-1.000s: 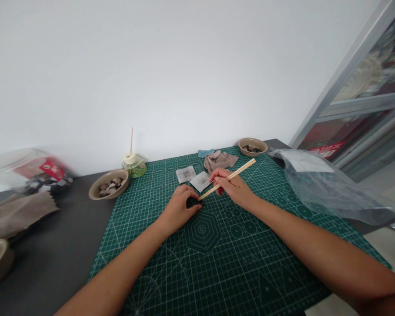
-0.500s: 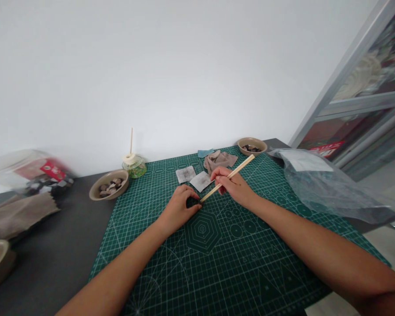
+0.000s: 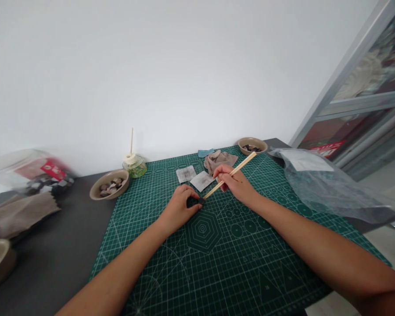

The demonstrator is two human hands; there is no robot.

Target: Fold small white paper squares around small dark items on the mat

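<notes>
My left hand (image 3: 182, 206) rests on the green cutting mat (image 3: 145, 206), its thumb and fingers closed round a small dark piece (image 3: 193, 202); what kind of piece it is I cannot make out. My right hand (image 3: 233, 182) grips a pair of light wooden chopsticks (image 3: 243, 163) like a pen. Their lower tips slant down to the left and end at the right edge of the dark piece. Just behind the hands lie two white squares (image 3: 201, 181) with grey smudges.
A crumpled brown cloth (image 3: 219, 161) and a blue cloth (image 3: 206, 153) lie at the back. Bowls of small pieces stand left (image 3: 109, 184) and right (image 3: 252, 145). A glass jar (image 3: 134, 166) holds an upright stick. Right is a clear plastic bag (image 3: 329, 188); left, a folded cloth (image 3: 23, 213).
My right hand and the chopsticks have shifted slightly up and to the right, and more of the dark piece shows. My left hand stays in place.
</notes>
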